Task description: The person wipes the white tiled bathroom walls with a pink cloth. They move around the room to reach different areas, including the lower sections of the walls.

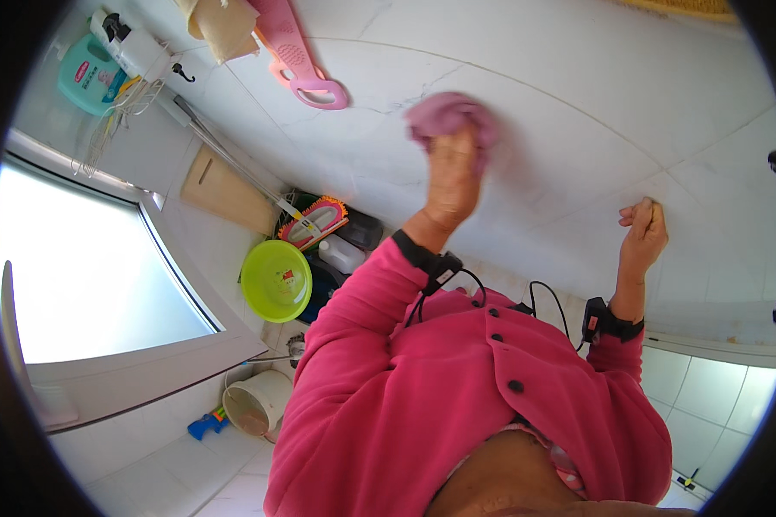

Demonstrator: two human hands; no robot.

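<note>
My left hand [454, 177] is closed on a mauve cloth [451, 114], pressing it against the white marbled tile wall [560, 138]. The cloth is bunched under the fingers and slightly blurred. Farther right, my right hand [645, 231] is close to the same wall, its fingers curled in and no object showing in them. Whether it touches the tiles I cannot tell. Left of the cloth hangs a pink perforated thing with a looped purple handle [321, 93].
A wire rack [134, 99] holds a teal bottle [90, 76] and a white spray bottle [134, 47]. Below are a flat mop [315, 222], a green basin [276, 281] and a white bucket [263, 396]. The frosted window [95, 267] is at left.
</note>
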